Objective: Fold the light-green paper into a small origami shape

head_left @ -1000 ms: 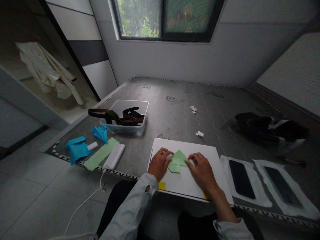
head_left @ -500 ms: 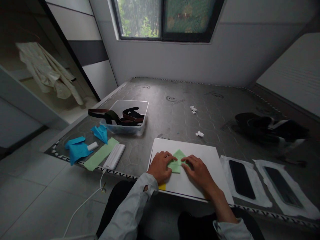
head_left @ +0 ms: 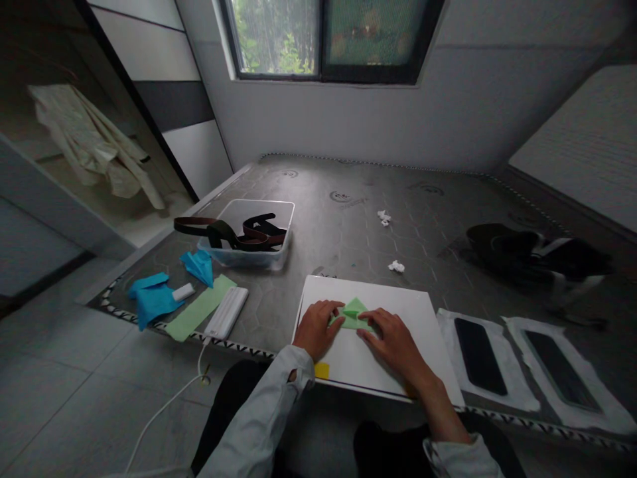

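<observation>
Green paper (head_left: 355,307) on white box (head_left: 355,362), grey surface (head_left: 328,232), window (head_left: 324,40) beyond

On a white box (head_left: 348,369), the left hand (head_left: 316,330) and right hand (head_left: 397,340) touch folded green paper (head_left: 353,322) from opposite sides.

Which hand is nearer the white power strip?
Left. The left hand, at the folded green paper, is right of the power strip; the right hand is farther right, beyond the left.

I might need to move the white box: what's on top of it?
Folded green paper, with the left hand and right hand touching it, plus a yellow patch at the near edge. Beneath paper and hands, the white box is covered, so unseen.
</observation>
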A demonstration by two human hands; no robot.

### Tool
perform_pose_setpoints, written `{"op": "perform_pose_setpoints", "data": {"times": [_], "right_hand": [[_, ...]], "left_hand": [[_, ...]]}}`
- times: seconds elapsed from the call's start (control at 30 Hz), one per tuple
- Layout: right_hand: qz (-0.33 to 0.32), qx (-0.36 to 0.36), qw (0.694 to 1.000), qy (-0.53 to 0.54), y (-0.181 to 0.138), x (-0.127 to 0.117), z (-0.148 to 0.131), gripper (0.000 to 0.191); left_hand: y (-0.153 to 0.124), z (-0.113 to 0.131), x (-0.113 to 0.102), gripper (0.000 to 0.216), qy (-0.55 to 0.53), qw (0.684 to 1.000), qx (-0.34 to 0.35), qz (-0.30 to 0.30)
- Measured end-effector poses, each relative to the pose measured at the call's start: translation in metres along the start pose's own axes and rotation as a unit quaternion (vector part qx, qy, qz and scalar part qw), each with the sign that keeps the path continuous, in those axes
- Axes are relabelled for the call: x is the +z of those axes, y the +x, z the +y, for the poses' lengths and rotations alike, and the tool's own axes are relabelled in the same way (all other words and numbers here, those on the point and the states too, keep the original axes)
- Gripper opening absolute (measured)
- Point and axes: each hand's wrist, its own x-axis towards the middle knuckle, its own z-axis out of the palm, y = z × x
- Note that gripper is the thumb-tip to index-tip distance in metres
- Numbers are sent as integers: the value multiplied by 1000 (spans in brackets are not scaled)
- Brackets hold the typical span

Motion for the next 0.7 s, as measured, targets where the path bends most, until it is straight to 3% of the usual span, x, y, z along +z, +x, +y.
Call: {"op": "perform_pose_setpoints", "data": {"times": [0.1,0.17,0.23,0.33,0.7], "right_hand": [[47,30,998,-14,1,8,-3,15],[68,31,997,-26,2,11,-6,14],[58,7,998,-31,3,13,-7,15],[30,-30,998,-47,3,14,-7,24],[16,-20,987,-157,5,17,-8,44]], "left_hand": [[0,-1,2,28,-14,999,-19,29],[0,-1,3,16,-15,999,-18,36],[0,-1,4,8,-7,999,-9,36],[-1,-1,5,16,18,999,7,32],[-2,-3,4,28,62,997,38,21]]}}
